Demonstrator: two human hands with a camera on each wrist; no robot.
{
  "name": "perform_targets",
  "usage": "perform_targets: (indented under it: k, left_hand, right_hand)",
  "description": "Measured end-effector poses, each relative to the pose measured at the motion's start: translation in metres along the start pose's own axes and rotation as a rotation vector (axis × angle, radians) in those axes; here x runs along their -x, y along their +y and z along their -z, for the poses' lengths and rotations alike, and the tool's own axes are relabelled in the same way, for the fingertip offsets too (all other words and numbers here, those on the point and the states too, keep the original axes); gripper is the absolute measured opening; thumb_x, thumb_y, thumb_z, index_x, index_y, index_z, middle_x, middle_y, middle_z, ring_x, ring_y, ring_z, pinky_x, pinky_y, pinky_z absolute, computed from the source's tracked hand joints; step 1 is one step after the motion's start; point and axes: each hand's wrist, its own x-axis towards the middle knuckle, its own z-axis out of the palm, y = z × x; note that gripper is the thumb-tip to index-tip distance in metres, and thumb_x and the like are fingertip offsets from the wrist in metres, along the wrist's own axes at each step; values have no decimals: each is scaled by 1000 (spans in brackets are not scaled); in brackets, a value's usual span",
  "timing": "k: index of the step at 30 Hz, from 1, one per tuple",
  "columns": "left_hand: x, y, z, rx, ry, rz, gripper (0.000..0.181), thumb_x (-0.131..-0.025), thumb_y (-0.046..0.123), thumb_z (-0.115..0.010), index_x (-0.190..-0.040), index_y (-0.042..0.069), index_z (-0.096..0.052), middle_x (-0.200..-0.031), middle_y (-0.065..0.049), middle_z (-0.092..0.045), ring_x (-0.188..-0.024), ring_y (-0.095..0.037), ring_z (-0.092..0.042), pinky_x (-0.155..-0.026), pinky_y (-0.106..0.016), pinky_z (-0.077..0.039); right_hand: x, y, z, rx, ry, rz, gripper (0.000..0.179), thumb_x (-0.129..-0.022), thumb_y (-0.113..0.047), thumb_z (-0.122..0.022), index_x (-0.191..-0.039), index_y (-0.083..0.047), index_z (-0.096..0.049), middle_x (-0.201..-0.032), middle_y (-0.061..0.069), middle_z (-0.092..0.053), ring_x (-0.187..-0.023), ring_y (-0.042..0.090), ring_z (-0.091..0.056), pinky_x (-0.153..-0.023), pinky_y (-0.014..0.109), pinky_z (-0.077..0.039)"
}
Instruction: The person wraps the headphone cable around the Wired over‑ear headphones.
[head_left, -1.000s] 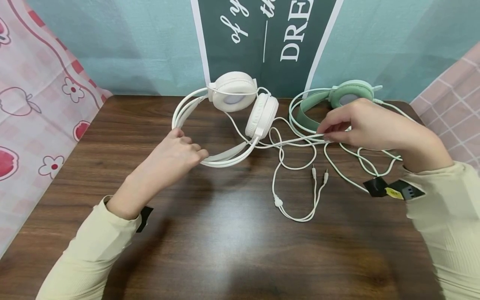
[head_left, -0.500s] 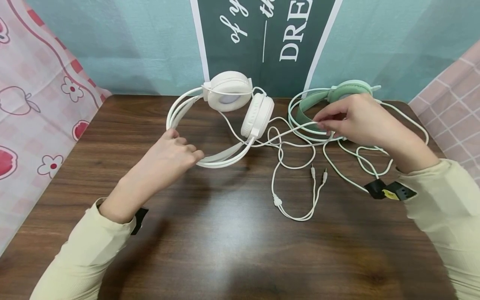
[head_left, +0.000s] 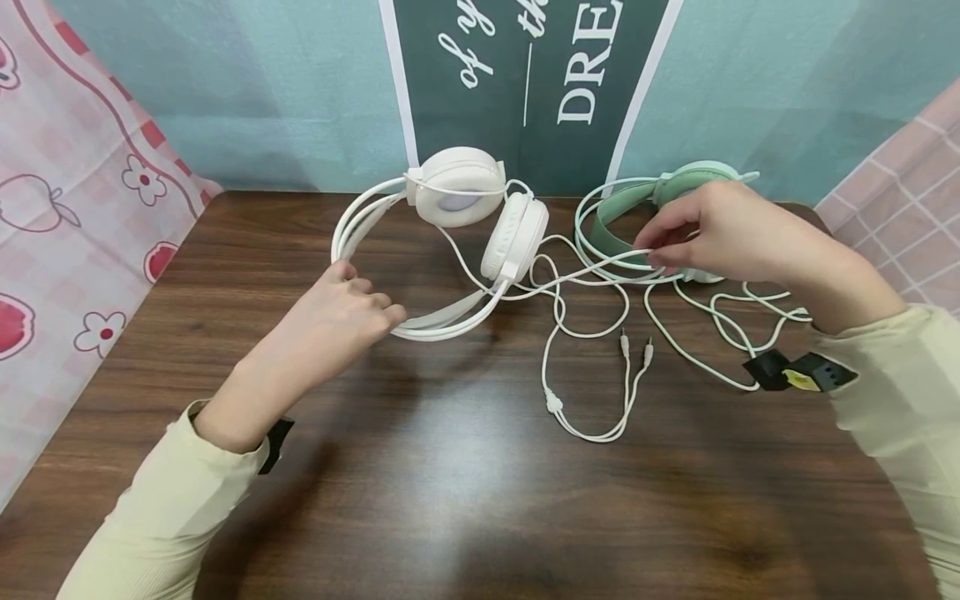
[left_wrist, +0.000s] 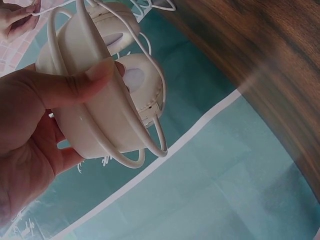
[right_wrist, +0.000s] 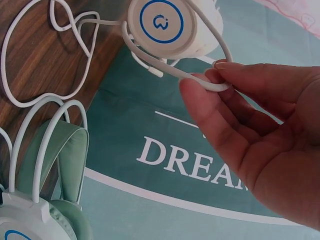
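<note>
My left hand (head_left: 322, 337) grips the white headphones (head_left: 461, 179) by the headband. In the left wrist view its thumb lies across the wide band (left_wrist: 107, 120), between the two thin outer bows. Both ear cups point away from this hand, toward the right. With thumb and fingertips, my right hand (head_left: 731, 233) pinches a white cable (head_left: 600, 265) that runs back to the lower ear cup. In the right wrist view the pinched cable (right_wrist: 212, 86) bends in a loop at the fingertips. Two slim plugs (head_left: 626, 346) at the split cable end lie on the table.
Green headphones (head_left: 617, 237) lie at the table's back right, partly behind my right hand, with their pale cable (head_left: 701, 362) coiled nearby. The wooden table (head_left: 480, 500) ends at a teal cloth backdrop (head_left: 300, 100). Patterned pink cloth (head_left: 97, 208) hangs at the left.
The white headphones have shifted slightly left with my left hand. My right hand has risen a little with the pinched cable, then moved slightly right.
</note>
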Motion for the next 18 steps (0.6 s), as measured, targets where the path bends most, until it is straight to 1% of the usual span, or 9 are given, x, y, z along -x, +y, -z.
perform_targets:
  k: [4, 6, 13, 18]
  left_hand:
    - [1, 0, 0, 4, -7, -2, 23, -68, -9, -66, -67, 10, -53, -58, 0, -54, -54, -22, -47, -66, -37, -36]
    - [0, 0, 0, 1, -15, -3, 22, -68, -8, -66, -67, 10, -53, -57, 0, -53, -54, -21, -46, -66, -36, -36]
    - [-2, 6, 2, -11, -48, -20, 21, -69, -2, -67, -64, 12, -52, -56, 1, -51, -52, -20, -45, -63, -35, -35]
    - [-5, 10, 5, -22, -64, -23, 27, -69, -3, -66, -60, 13, -48, -54, 3, -49, -51, -19, -45, -62, -33, -34]
  right_hand:
    - [0, -1, 2, -23, -12, 18, 12, -78, -5, -69, -85, -14, -70, -71, -4, -63, -58, 3, -51, -52, 18, -39]
    - [1, -2, 3, -36, -14, 44, 12, -78, -6, -69, -84, -16, -70, -72, -5, -61, -58, 4, -51, -53, 18, -39]
    - [-2, -8, 5, -56, 0, 221, 14, -80, -6, -68, -83, -19, -66, -73, -10, -58, -62, 5, -49, -55, 16, -38]
    - [-5, -13, 6, -48, 13, 238, 13, -80, -7, -68, -84, -20, -67, -73, -11, -58, -62, 5, -49, -56, 16, -37]
